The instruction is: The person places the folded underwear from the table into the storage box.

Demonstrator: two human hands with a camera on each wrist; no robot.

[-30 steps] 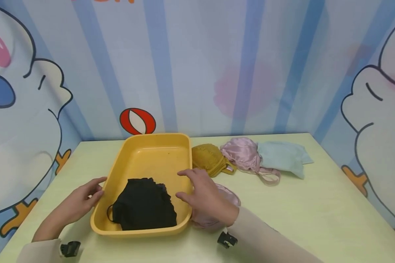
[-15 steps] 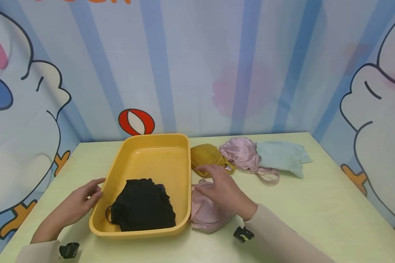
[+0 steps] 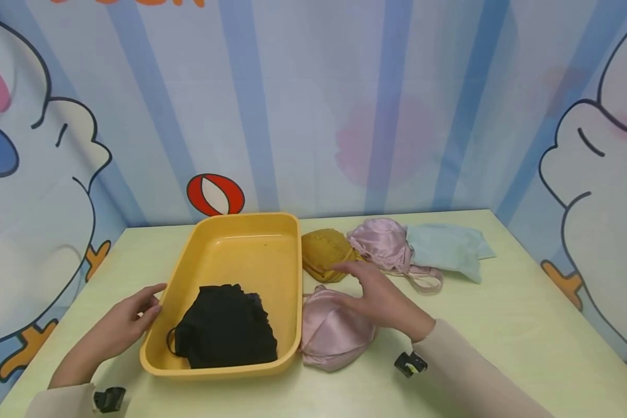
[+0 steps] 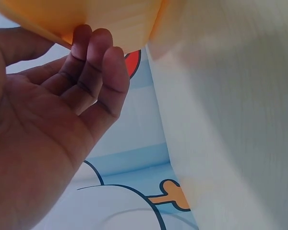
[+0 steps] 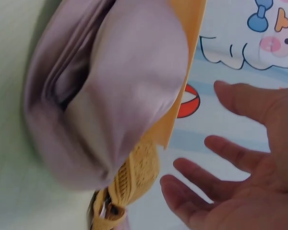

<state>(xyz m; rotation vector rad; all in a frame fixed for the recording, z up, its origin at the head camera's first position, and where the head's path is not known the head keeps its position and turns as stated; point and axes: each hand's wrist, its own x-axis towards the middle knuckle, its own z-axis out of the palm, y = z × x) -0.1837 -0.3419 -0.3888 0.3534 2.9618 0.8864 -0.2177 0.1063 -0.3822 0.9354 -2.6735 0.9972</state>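
A yellow tray (image 3: 287,261) lies on the table with a folded black bra (image 3: 227,328) inside, at its near end. My left hand (image 3: 128,322) rests against the tray's left outer wall, fingertips touching it with fingers loosely bent; the left wrist view shows the fingers (image 4: 114,72) close under the tray's edge. My right hand (image 3: 384,296) hovers over the right side of a pink satin bra (image 3: 334,337) lying beside the tray. Its thumb and fingers (image 5: 230,151) are spread apart and hold nothing.
Behind the pink bra, a mustard bra (image 3: 326,252), a lilac satin bra (image 3: 381,241) and a folded pale mint cloth item (image 3: 446,247) lie in a row along the back. A cartoon-printed backdrop (image 3: 313,104) stands behind the table (image 3: 480,337).
My right hand has moved rightward from the tray's right rim to over the pink bra, uncovering more of it. The left hand stays at the tray's wall.
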